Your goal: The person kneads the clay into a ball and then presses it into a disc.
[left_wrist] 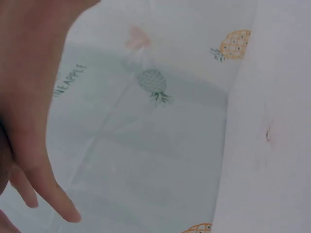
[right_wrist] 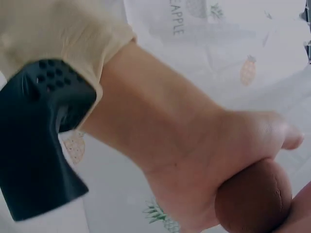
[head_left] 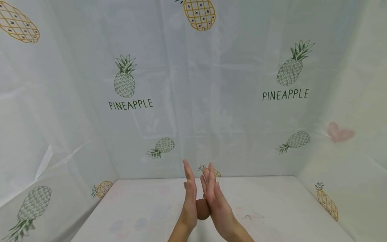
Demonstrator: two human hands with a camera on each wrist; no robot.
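A smooth brown ball (head_left: 203, 209), which looks like clay, sits between the two facing palms above the white tabletop (head_left: 145, 201). My left hand (head_left: 189, 201) presses its left side, with the fingers straight and pointing forward and up. From the right, the palm of my right hand (head_left: 218, 206) touches the ball, its fingers extended too. Ahead of the ball the fingertips stand apart. A fine crack runs along the ball's surface (right_wrist: 252, 196) in the right wrist view. In the left wrist view only a dark sliver of it shows at the left edge.
A pale curtain (head_left: 193, 101) printed with pineapples hangs behind and on both sides of the table. A small dark smudge (head_left: 249, 217) marks the tabletop to the right. The right wrist view shows a beige sleeve (right_wrist: 73, 29) and a black wrist-worn device (right_wrist: 39, 141).
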